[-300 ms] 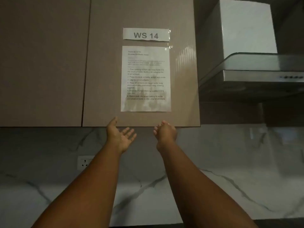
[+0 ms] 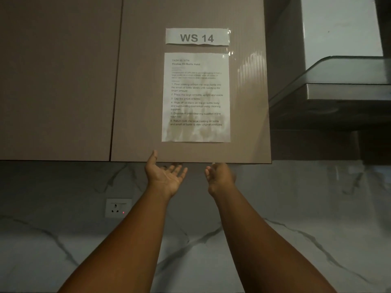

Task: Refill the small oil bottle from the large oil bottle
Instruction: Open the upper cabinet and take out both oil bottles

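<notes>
Both hands have been raised slightly closer to the cabinet door's lower edge.
Left hand point(image 2: 166, 176) is held open, palm up; right hand point(image 2: 220, 178) is loosely curled, empty, below the cabinet door point(image 2: 190, 153) and instruction sheet point(image 2: 195, 97).

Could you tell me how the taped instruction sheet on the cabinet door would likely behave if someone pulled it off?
The instruction sheet looks like thin paper under glossy clear tape, so it would probably be light and floppy. Its shiny covering suggests a slippery face. Taped flat to the cabinet door, it may tear if peeled quickly.
</notes>
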The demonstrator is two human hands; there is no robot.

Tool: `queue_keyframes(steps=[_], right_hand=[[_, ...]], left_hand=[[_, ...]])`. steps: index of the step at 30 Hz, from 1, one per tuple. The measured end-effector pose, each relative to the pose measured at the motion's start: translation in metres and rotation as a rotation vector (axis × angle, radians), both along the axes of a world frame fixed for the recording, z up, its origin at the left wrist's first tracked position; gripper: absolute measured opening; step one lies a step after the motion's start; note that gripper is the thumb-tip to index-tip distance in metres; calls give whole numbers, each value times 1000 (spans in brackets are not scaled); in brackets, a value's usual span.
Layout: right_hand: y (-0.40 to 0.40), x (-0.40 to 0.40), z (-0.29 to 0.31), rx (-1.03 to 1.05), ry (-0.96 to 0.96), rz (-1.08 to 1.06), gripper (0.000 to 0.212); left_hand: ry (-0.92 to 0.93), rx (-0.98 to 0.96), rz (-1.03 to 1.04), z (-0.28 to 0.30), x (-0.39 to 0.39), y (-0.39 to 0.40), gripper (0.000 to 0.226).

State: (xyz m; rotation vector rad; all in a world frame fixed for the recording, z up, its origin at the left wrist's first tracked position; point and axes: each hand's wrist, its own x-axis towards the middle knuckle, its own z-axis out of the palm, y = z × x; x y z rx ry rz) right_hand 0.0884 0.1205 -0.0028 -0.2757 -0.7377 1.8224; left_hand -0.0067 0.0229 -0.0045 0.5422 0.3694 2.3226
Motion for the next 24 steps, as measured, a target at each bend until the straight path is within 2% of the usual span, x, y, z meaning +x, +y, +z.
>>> queue_keyframes(steps=[3, 5, 8, 14, 17, 21, 24], right_hand=[[6, 7, 2, -18, 27, 49, 7], [15, 11, 3, -25, 79, 64, 6], [21, 18, 4, -65, 162, 123, 16], [18, 30, -3, -77, 188, 223, 24], [12, 42, -6, -21, 221, 248, 15], [-1, 58, -14, 117, 213, 148, 16], [-9, 76, -16, 200, 256, 47, 16]], left_hand=[[5, -21, 23, 2, 4, 10, 85], [8, -35, 37, 3, 7, 15, 81], [13, -66, 67, 3, 11, 16, 78], [87, -136, 116, 3, 18, 11, 36], [90, -147, 154, 1, 27, 8, 25], [52, -140, 204, 5, 41, -2, 18], [30, -127, 248, 6, 52, -10, 21]])
